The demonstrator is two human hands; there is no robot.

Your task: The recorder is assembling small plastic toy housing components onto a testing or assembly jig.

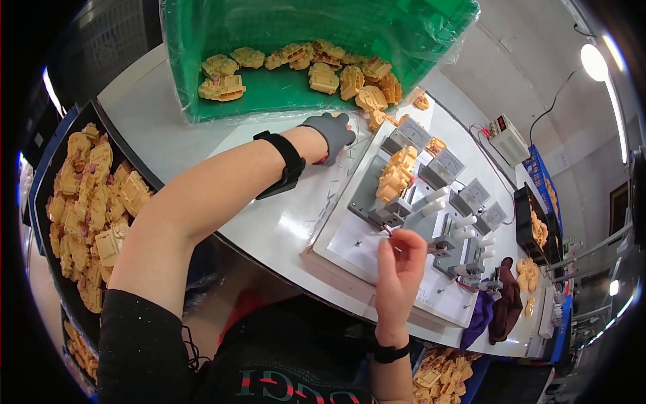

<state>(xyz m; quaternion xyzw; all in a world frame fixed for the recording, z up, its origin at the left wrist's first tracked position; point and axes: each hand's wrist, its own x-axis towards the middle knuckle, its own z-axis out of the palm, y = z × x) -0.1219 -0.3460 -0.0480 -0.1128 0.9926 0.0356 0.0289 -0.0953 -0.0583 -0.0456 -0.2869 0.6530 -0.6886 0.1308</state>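
My left hand (331, 138), in a grey glove, is closed over the white table just in front of the green bin. Its fingers curl away from view, and a small yellow-orange bit shows at the fingertips; what it holds is hidden. My bare right hand (399, 273) is closed at the near side of a grey test fixture (367, 202), fingertips at a thin dark-red piece too small to name. On that fixture sits a yellow plastic housing (396, 175), beside white cylinders (434, 202) and analog meters (442, 167).
The plastic-lined green bin (269, 94) holds several yellow housings. A black tray (151, 176) heaped with housings stands at left. Further fixtures (464, 249), purple cloth (478, 316) and brown cloth (506, 303) lie to the right. A power supply (509, 140) stands farther back.
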